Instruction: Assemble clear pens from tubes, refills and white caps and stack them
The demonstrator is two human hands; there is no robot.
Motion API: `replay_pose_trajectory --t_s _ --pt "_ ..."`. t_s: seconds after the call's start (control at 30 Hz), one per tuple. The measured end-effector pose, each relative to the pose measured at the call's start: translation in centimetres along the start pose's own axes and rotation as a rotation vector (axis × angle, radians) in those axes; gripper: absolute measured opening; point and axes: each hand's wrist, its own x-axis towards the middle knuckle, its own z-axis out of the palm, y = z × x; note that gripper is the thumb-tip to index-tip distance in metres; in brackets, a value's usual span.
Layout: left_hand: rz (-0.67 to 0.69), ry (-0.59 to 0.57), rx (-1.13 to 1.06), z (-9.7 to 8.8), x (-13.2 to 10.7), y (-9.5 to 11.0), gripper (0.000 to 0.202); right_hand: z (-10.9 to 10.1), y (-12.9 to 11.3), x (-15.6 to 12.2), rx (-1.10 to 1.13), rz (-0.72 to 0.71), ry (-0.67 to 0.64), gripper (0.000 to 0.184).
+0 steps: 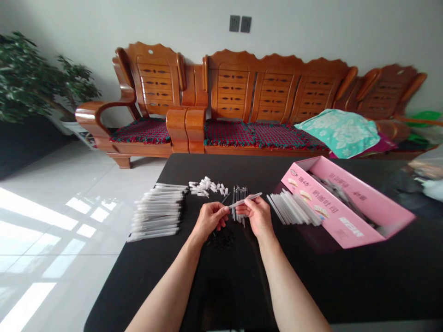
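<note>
A white pen barrel (238,203) is held slantwise above the table. My right hand (258,216) grips it near its upper right end, fingers closed. At its lower left end my left hand (211,217) pinches with thumb and fingers; a thin dark stick (226,198) shows just above that hand, and I cannot tell whether it is held. Beneath and between the hands lie several pen refills (239,191). Small black pieces (221,240) are heaped below my left hand. White caps (206,186) lie scattered behind it. To the right is a row of white barrels (294,208).
Assembled-looking white pens (157,212) are stacked at the left of the black table (138,286). An open pink box (346,203) with dark contents stands at the right. Beyond the table is a wooden bench (194,124) with a turquoise cushion (341,133). A plant (38,78) stands far left.
</note>
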Motion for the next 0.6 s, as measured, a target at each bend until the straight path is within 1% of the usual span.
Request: replay_pose_trajectory --t_s 0.07,0.17,0.27,0.37,0.47,0.53,0.6 --pt "0.013 0.025 -0.025 -0.03 0.06 0.08 0.038 0.04 -0.01 -0.02 -0.002 0.0 0.004 0.028" --pt "0.012 0.049 -0.045 -0.1 0.16 0.03 0.044 0.06 -0.04 -0.07 0.001 -0.005 0.011 0.029" --pt "-0.018 0.029 -0.016 -0.11 0.14 -0.15 0.05 0.04 -0.05 -0.11 -0.002 -0.005 0.006 0.028" --pt "-0.013 0.001 -0.008 -0.03 0.05 -0.13 0.046 0.04 -0.04 -0.11 -0.013 0.0 0.002 0.028" --pt "0.022 0.03 -0.035 0.0 0.01 0.02 0.04 0.04 -0.02 -0.09 -0.013 0.0 0.006 0.028" --pt "0.024 0.058 -0.048 -0.01 0.05 0.01 0.042 0.03 0.01 -0.08 -0.011 -0.001 0.007 0.028" --pt "0.007 0.054 -0.046 -0.04 0.12 -0.15 0.046 0.02 0.04 -0.07 -0.008 0.0 0.007 0.029"
